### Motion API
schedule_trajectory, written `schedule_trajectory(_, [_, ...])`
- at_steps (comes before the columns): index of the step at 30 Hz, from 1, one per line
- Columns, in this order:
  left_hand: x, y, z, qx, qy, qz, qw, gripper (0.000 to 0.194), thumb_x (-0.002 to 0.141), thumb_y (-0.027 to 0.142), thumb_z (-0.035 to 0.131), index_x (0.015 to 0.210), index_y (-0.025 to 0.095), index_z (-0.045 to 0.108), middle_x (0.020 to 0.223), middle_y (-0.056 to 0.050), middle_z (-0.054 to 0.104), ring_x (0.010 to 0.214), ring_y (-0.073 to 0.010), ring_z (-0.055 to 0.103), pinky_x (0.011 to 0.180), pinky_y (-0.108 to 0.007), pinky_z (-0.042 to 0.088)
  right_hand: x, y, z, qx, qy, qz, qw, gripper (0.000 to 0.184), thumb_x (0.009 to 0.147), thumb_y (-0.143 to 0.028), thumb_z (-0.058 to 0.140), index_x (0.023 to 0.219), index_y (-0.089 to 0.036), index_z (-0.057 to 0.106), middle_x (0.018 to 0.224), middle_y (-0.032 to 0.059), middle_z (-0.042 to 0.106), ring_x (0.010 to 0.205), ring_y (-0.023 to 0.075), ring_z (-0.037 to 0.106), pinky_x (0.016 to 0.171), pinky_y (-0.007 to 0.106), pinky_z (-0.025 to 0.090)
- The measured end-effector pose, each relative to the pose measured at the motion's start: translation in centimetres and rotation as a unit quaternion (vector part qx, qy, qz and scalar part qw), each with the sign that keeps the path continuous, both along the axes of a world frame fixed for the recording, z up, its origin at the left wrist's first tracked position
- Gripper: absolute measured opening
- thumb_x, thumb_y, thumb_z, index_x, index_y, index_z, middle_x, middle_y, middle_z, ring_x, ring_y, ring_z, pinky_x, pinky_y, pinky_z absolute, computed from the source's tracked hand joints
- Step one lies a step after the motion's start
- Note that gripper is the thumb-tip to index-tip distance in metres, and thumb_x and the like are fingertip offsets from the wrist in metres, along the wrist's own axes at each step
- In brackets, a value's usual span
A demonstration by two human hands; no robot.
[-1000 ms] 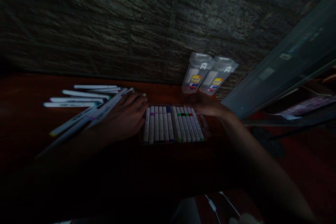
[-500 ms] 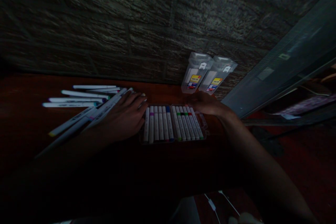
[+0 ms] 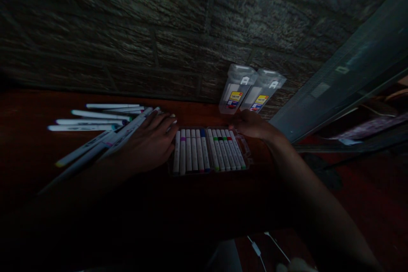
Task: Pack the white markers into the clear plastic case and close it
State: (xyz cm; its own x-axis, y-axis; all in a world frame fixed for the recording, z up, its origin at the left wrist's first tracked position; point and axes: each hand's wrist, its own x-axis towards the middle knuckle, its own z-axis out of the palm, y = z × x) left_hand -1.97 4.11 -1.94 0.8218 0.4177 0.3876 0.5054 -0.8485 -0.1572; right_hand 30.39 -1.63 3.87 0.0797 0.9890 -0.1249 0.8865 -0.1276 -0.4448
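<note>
A clear plastic marker case [image 3: 209, 171] lies opened flat on the dark wooden table, both halves holding a row of white markers [image 3: 194, 153] with coloured bands. My left hand [image 3: 154, 138] rests at the case's left side, over a pile of loose white markers [image 3: 84, 148], its fingers stretched and apart. A pale tip shows by its fingertips; what it belongs to is unclear. At the case's far right corner, my right hand [image 3: 251, 125] is curled with its fingertips on the rim; darkness hides part of these fingers.
Two clear upright cases [image 3: 234, 93] with yellow and blue labels stand against the rough stone wall [image 3: 178, 51], just behind my right hand. A grey metal frame [image 3: 321, 89] slants along the right. White cables [image 3: 256, 248] lie below the table's near edge.
The view has shifted very slightly, so things sit a little further left. Both hands keep their places at the case, and the markers lie as before.
</note>
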Motion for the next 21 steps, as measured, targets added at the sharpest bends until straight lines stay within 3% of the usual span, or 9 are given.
schedule_trajectory(11, [0.06, -0.16, 0.06, -0.025, -0.017, 0.0, 1.0, 0.046, 0.087, 0.021, 0.052, 0.129, 0.012, 0.068, 0.142, -0.022, 0.062, 0.139, -0.0427, 0.049, 0.119, -0.067, 0.031, -0.28, -0.05, 0.47, -0.028, -0.001, -0.004, 1.0, 0.032, 0.088, -0.03, 0.053, 0.066, -0.018, 0.073, 0.071, 0.009, 0.071, 0.066, 0.0198, 0.063, 0.063, 0.036, 0.045])
schedule_trajectory(21, [0.0, -0.13, 0.17, -0.017, -0.016, 0.001, 1.0, 0.044, 0.087, 0.021, 0.053, 0.127, 0.012, 0.069, 0.141, -0.02, 0.063, 0.139, -0.0408, 0.05, 0.121, -0.063, 0.031, -0.01, -0.12, 0.62, -0.036, 0.023, -0.007, 0.999, 0.027, 0.085, -0.028, 0.058, 0.067, -0.017, 0.075, 0.07, 0.0075, 0.071, 0.069, 0.0197, 0.065, 0.062, 0.032, 0.047])
